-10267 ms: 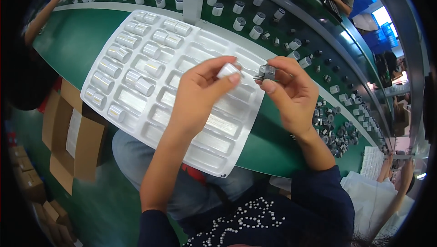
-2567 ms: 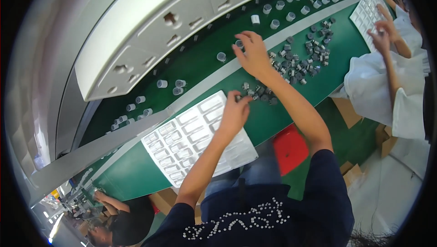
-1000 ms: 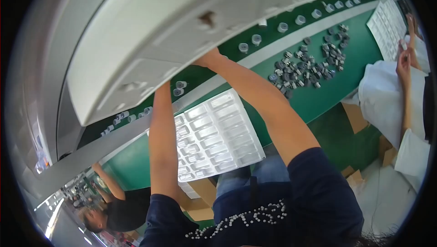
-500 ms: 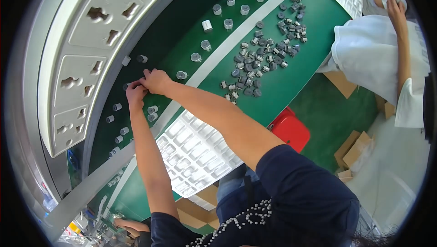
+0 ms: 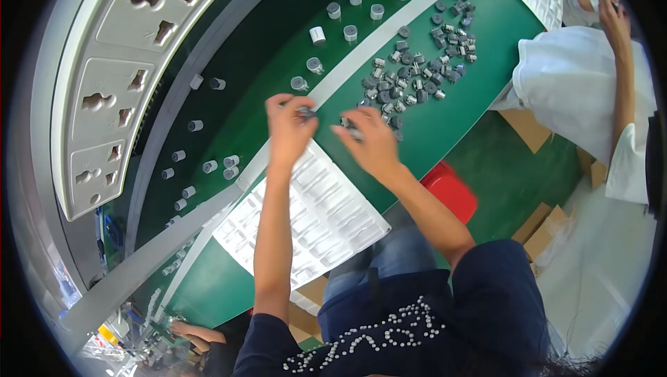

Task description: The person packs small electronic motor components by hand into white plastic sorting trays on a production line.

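Observation:
My left hand (image 5: 287, 134) is closed around a small dark grey round part (image 5: 304, 111), above the pale rail and the upper corner of the white moulded tray (image 5: 316, 217). To its right, my right hand (image 5: 373, 142) pinches a small grey-and-silver part (image 5: 353, 131); its fingers are slightly smeared by motion. Just beyond the right hand lies a loose heap of similar grey-and-silver parts (image 5: 417, 75) on the green table. Small white cylinders with grey tops (image 5: 315, 65) stand spread over the dark green surface beyond the rail.
The pale rail (image 5: 368, 47) curves across the green surface. At left is a white panel of sockets (image 5: 104, 99). A red stool (image 5: 451, 193) and cardboard boxes (image 5: 545, 231) are at right. A co-worker in white (image 5: 570, 85) sits at far right; another person's hand (image 5: 187, 330) shows lower left.
Both hands have come right and nearer, from together over the dark green surface to apart above the tray and heap. A grey part now shows in each hand's fingers.

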### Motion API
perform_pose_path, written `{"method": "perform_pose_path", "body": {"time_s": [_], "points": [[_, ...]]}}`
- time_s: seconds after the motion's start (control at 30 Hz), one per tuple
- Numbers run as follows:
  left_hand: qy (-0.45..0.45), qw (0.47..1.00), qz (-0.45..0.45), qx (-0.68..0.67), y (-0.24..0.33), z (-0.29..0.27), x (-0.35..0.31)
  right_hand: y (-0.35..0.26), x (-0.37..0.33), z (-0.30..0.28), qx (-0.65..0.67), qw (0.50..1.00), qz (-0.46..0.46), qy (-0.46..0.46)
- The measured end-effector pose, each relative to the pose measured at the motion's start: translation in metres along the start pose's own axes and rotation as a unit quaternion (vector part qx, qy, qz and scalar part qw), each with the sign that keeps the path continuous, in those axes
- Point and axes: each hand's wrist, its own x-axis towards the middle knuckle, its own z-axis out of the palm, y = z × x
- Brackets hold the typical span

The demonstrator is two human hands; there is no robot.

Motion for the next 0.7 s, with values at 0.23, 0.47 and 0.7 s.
{"method": "perform_pose_path", "body": {"time_s": [0.23, 0.47, 0.7], "points": [[-0.148, 0.982, 0.083, 0.077, 0.024, 0.069, 0.015, 0.101, -0.033, -0.073, -0.23, 0.968, 0.019, 0.1], [-0.156, 0.978, 0.088, 0.102, 0.033, 0.063, -0.004, 0.094, -0.021, -0.081, -0.224, 0.973, -0.014, 0.055], [0.069, 0.989, 0.087, 0.097, 0.01, 0.032, -0.091, 0.08, 0.049, -0.089, -0.066, 0.983, -0.149, 0.087]]}}
